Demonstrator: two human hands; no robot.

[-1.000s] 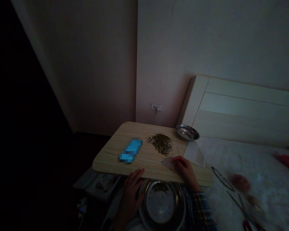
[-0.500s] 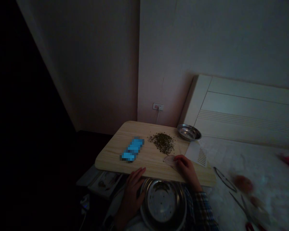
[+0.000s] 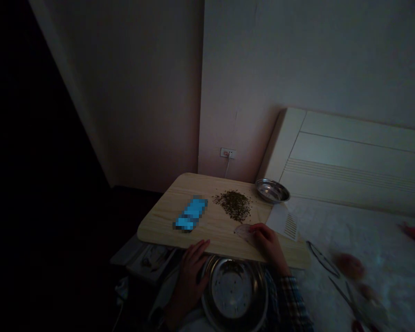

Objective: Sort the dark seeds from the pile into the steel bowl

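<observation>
My right hand [image 3: 267,240] is closed, fingertips pinching the right end of a thin, see-through, rounded piece [image 3: 244,230] low over the wooden board [image 3: 221,240]; its exact kind is unclear. Just beyond it lies a loose pile of small dark green-brown bits [image 3: 234,205]. My left hand [image 3: 193,272] is open, its fingers extended at the board's near edge. The left thumb lies by the rim of a metal bowl [image 3: 231,295] below that edge, with a few dark specks inside the bowl.
A blurred-out blue-screened phone [image 3: 191,214] lies left of the pile. A shallow metal dish [image 3: 272,190] and a white slotted sheet [image 3: 284,222] are at the right. Scissors [image 3: 351,302] and a dark-rimmed loop [image 3: 321,258] rest on the bed [image 3: 383,249].
The see-through piece now shows a little flatter and clearer beneath my right fingertips. Both hands keep almost the same place; the view has shifted slightly.
</observation>
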